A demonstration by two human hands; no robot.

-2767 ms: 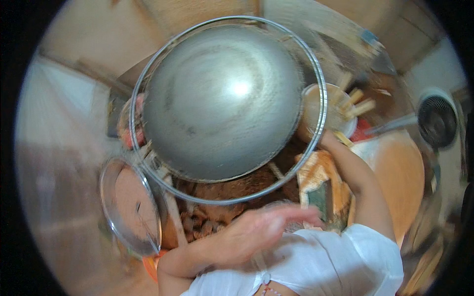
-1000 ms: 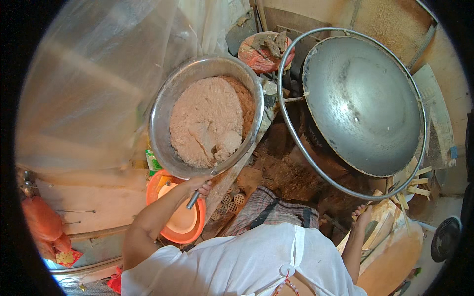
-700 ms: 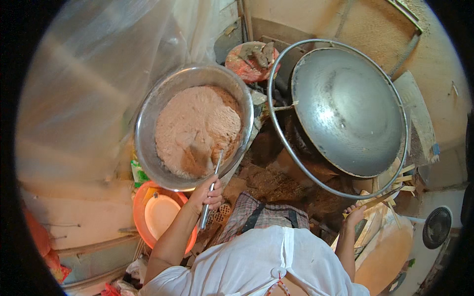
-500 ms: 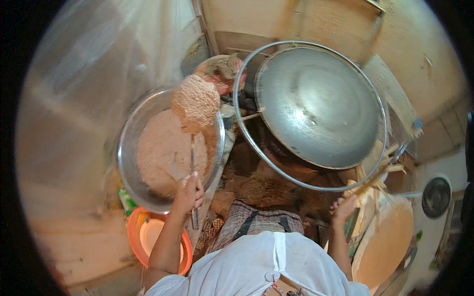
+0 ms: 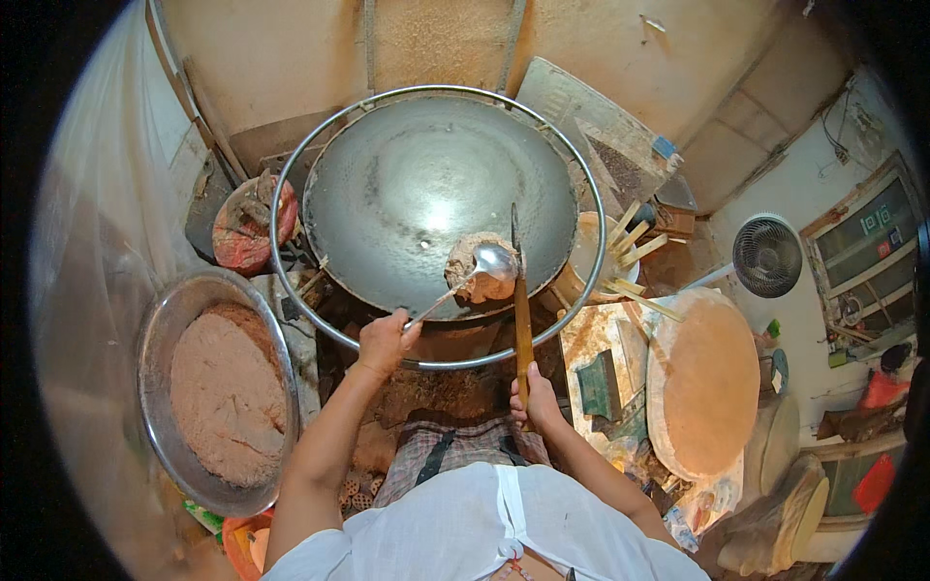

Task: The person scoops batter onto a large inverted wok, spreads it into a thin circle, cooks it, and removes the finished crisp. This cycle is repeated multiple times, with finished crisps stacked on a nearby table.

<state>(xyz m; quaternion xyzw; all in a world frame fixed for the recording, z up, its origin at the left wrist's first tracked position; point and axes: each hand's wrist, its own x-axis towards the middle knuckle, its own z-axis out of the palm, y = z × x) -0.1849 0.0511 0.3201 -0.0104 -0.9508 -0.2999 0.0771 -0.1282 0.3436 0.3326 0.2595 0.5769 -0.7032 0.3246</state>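
Observation:
My left hand [image 5: 384, 341] grips the thin handle of a metal ladle [image 5: 495, 259], whose bowl rests against a lump of pinkish-brown batter [image 5: 467, 254] on the near part of a large round dark griddle [image 5: 387, 184]. In my right hand [image 5: 537, 399] is a long wooden-handled spreader [image 5: 523, 324]. Its thin dark blade, seen nearly edge-on, reaches over the griddle just right of the batter and touches or nearly touches it. Both hands are closed, near the front of the metal ring [image 5: 431, 365] around the griddle. More batter [image 5: 223, 387] fills a wide metal basin [image 5: 155, 416] at the left.
A round stack of thin brown flatbreads [image 5: 712, 378] lies at the right. A pale bucket with wooden sticks [image 5: 639, 247] stands beside the griddle. A red bag [image 5: 240, 232] sits at the left, a fan [image 5: 767, 255] far right, and an orange bowl [image 5: 237, 542] below the basin.
My left hand has brought the batter-loaded ladle from above the basin to the griddle, where the lump now lies. My right hand has moved inward with the spreader. The view has turned rightward.

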